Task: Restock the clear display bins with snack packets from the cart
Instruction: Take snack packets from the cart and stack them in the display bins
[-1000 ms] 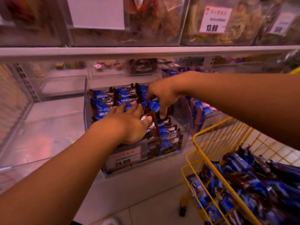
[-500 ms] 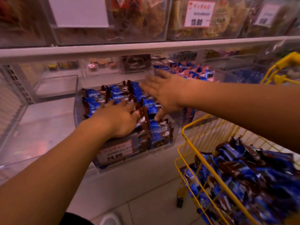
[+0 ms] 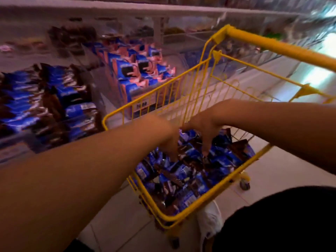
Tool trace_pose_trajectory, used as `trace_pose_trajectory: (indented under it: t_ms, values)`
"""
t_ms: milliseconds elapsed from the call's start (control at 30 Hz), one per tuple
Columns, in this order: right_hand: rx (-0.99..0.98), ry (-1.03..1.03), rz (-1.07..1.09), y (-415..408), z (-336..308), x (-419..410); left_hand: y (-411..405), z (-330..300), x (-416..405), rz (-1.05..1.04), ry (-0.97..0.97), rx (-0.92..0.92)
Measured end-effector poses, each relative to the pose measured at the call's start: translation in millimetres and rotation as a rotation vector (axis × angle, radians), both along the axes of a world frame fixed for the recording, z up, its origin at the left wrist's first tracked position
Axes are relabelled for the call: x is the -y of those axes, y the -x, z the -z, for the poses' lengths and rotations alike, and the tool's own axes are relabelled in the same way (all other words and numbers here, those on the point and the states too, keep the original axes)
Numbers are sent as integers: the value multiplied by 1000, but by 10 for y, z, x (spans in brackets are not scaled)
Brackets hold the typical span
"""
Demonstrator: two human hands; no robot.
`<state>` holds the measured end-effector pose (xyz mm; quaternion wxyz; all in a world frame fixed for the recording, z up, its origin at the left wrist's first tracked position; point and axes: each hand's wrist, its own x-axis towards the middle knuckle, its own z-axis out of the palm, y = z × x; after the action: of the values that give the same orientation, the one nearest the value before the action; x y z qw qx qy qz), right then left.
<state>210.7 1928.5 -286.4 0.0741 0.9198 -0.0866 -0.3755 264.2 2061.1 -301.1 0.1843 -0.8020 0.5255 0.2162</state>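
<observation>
- Display bin (image 3: 101, 99): at left on the shelf, already holding rows of blue-brown packets.
- Left hand (image 3: 168, 138): reaches down into the cart; blurred, so its grip cannot be told.
- Right hand (image 3: 205, 128): fingers spread downward over the snack packets (image 3: 181, 175), apparently to gather some.
- Cart (image 3: 183, 215): yellow, beside the shelf, keeping stock close.

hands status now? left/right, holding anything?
Left hand: over the packets in the cart, motion-blurred, grip cannot be told.
Right hand: fingers spread downward, open, holding nothing.
</observation>
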Motion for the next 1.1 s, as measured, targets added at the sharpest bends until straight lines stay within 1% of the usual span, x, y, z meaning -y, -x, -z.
trace_pose_trajectory:
  t_ms: [67, 133, 200, 267, 333, 400, 467, 533, 567, 633, 667, 700, 767, 833, 900, 933, 967, 1000, 1033, 1100]
  values:
    - [-9, -60, 39, -203, 72, 20, -104, 267, 128, -70, -203, -22]
    - [-40, -24, -32, -334, 231, -21, -234, 462, 158, -62, -315, -6]
    - [-101, 14, -110, -387, 478, -74, -369, 617, 155, -78, -376, -15]
    - [-156, 17, -97, -398, 679, -54, -484, 731, 164, -4, -405, 32]
    - [-141, 21, -98, -387, 718, -43, -519, 807, 178, 27, -423, 42]
    - [-62, -18, -124, -384, 707, -38, -519, 823, 219, -44, -355, 33]
    - [40, -105, -104, -414, 668, -61, -524, 769, 239, -51, -270, 77]
    - [142, -205, -30, -462, 573, -53, -566, 677, 235, -35, -148, 106]
    - [159, -266, 29, -482, 505, -38, -557, 619, 207, -20, -130, 116]
    - [106, -376, 163, -497, 383, 1, -489, 462, 134, -12, -125, 92]
    - [69, -410, 224, -489, 337, 19, -441, 352, 92, -33, -106, 69]
    - [38, -432, 269, -467, 291, 21, -408, 221, 31, -13, -69, 60]
    - [22, -450, 320, -396, 178, 9, -355, -103, -118, -95, 123, -14]
    - [23, -468, 353, -292, -4, 14, -365, -405, -300, -257, 352, -152]
    - [81, -535, 389, -143, -274, 12, -366, -608, -516, -488, 528, -404]
    - [154, -600, 421, -57, -422, 0, -339, -666, -621, -590, 621, -528]
    - [269, -683, 453, 43, -566, -23, -293, -704, -726, -660, 711, -610]
    - [418, -770, 479, 147, -696, -57, -239, -723, -818, -723, 795, -683]
    - [568, -851, 501, 244, -787, -103, -205, -699, -890, -796, 877, -796]
    - [782, -1001, 561, 384, -852, -244, -168, -644, -1000, -1007, 985, -1105]
